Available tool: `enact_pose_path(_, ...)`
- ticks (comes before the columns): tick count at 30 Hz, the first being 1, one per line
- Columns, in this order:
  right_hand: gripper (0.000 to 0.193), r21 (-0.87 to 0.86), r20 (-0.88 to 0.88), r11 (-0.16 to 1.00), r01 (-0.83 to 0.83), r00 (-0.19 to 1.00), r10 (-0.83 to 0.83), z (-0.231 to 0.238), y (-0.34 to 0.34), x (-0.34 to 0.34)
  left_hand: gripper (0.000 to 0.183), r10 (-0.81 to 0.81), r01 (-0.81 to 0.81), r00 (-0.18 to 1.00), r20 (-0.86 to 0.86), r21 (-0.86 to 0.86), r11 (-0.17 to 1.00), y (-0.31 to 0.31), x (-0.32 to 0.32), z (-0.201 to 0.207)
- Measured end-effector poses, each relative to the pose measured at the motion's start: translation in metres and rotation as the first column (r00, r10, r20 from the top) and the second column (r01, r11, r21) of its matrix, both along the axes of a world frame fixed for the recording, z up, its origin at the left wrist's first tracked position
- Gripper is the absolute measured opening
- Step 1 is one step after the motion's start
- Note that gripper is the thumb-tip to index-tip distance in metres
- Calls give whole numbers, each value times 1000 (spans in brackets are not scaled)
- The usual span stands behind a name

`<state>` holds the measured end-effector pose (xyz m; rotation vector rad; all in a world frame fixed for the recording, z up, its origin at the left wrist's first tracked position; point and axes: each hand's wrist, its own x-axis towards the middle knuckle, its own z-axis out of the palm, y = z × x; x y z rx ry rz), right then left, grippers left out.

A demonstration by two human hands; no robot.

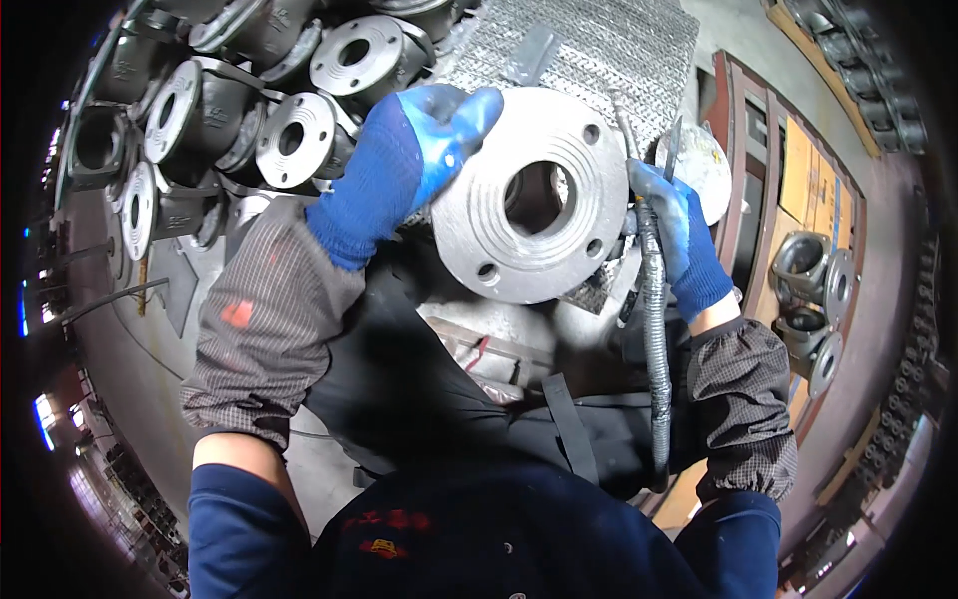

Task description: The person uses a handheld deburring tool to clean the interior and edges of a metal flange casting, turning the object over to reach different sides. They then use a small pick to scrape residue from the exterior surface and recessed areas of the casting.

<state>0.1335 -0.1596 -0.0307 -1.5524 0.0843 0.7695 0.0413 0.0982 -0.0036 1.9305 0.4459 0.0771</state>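
A grey metal flanged casting (469, 215) faces me, its ringed round face pierced by a large centre bore and several bolt holes. My left hand (429, 140), in a blue coated glove, grips its upper left rim, the thumb lying along the edge. To the right of the casting, my right hand (677, 225), in a matching glove, is closed round a slim pointed metal tool (675, 150) whose tip points up. A ribbed grey hose (654, 339) runs down from beside this hand to my lap. The tool's grip is hidden by the fingers.
Several similar flanged castings (291, 140) are stacked at the far left. Behind the held casting is a textured silvery mat (599, 55). A pale round disc (704, 175) lies beyond my right hand. Along the right stands a reddish frame (733, 110) with cardboard and more castings (801, 262).
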Motion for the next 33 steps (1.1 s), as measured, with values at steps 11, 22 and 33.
enact_pose_path(11,27,-164,374,915,-370,834,405,-20,-41,3,33,-226,231,955,-193,5,973,-52,-23,37)
enact_pose_path(22,28,-45,561,950,-308,779,279,0,-34,-20,29,-206,189,948,244,91,978,-35,-45,6)
enact_pose_path(33,25,75,611,955,-288,770,184,30,-9,-30,35,145,-97,986,82,-426,900,-4,-32,-48)
